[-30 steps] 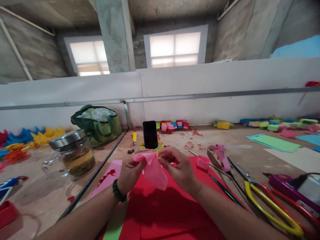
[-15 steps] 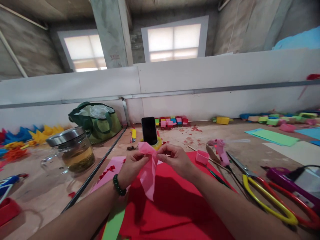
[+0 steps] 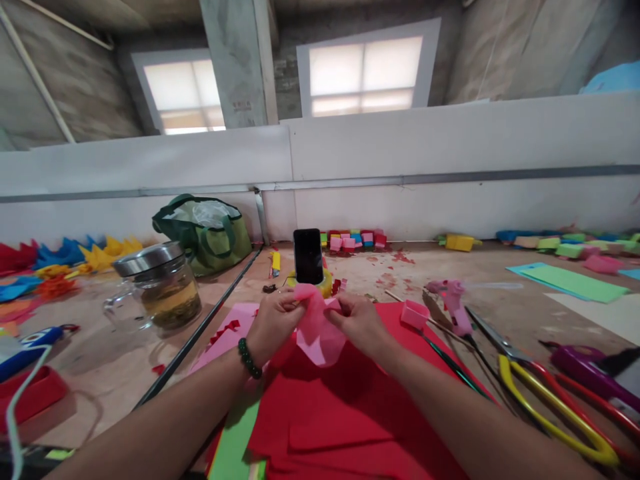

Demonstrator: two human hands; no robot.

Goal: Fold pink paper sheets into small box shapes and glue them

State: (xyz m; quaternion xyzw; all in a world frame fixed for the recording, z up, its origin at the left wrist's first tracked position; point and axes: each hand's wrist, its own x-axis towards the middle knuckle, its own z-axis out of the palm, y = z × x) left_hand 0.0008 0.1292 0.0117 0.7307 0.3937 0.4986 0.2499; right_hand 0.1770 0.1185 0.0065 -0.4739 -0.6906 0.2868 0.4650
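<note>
A sheet of pink paper (image 3: 321, 337) is bent between my two hands, above a stack of red paper (image 3: 345, 407). My left hand (image 3: 277, 319) pinches its upper left edge between thumb and fingers, and a dark green bead bracelet (image 3: 249, 358) circles that wrist. On the other side, my right hand (image 3: 361, 325) is closed on the paper's right edge. Behind the paper a phone (image 3: 308, 256) stands upright against a yellow tape roll (image 3: 327, 285). A small pink paper box (image 3: 415, 314) lies right of my right hand.
Large scissors (image 3: 543, 393) and a pink glue gun (image 3: 455, 307) lie to the right, near a purple tool (image 3: 585, 367). At left stand a lidded glass mug of tea (image 3: 170, 297) and a green bag (image 3: 220, 247). Coloured paper pieces (image 3: 355, 241) line the wall.
The pink paper has turned from a narrow hanging fold to a wider, curved face toward me. Both hands still hold it. The whole view has shifted slightly.
</note>
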